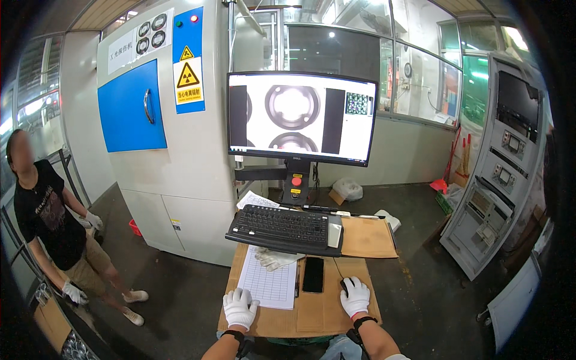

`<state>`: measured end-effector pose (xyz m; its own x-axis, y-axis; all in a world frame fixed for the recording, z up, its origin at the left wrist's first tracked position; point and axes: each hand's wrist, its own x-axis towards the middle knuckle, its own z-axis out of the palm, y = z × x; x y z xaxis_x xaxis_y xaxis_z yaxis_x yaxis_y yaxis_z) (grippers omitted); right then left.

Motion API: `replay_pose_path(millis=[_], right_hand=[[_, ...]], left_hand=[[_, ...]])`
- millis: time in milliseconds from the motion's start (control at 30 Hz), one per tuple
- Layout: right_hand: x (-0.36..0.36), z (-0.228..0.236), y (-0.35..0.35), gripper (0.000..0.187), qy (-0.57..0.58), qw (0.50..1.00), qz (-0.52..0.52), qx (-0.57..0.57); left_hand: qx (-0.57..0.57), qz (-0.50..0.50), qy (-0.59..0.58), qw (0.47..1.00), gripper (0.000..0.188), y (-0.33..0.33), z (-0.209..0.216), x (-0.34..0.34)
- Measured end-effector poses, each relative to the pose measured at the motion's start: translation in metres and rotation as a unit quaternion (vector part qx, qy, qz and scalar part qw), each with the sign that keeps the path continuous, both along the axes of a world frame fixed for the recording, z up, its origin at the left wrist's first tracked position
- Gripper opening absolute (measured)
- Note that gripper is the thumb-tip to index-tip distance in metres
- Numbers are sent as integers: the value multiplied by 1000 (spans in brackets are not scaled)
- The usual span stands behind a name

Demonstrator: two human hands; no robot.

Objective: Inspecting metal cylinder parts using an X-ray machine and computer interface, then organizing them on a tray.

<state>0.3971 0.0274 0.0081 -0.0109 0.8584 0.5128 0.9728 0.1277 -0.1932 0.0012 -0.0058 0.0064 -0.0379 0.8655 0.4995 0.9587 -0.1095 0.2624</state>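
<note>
My right hand, in a white knit glove, rests over a black computer mouse on the cardboard-covered table. My left hand, gloved the same way, lies palm down with fingers stretched, at the lower left corner of a printed form sheet. Nothing shows in it. Between my hands lies a black phone. A loose white glove sits on the top of the sheet, partly under a black keyboard. Ahead, a monitor shows grey pictures of round ring-shaped parts.
A red push button sits below the monitor. The large grey machine with a blue door stands at left. Another person in white gloves is at far left. A grey instrument cabinet stands at right.
</note>
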Motion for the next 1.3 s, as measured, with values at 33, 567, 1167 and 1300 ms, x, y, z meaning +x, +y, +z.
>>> replay_pose_path(millis=[33,567,1167,1300], right_hand=[[0,0,0,44,-1,1000,-2,0],[6,-6,1,43,-2,1000,-2,-4],[9,-11,6,46,-3,1000,-8,3],[9,-11,6,47,0,1000,-10,-5]], left_hand=[[1,0,1,1000,39,0,0,0],[16,-5,1,1000,35,3,-2,3],[-22,-1,-8,1000,41,6,-11,3],[-36,2,-9,999,44,7,-10,4]])
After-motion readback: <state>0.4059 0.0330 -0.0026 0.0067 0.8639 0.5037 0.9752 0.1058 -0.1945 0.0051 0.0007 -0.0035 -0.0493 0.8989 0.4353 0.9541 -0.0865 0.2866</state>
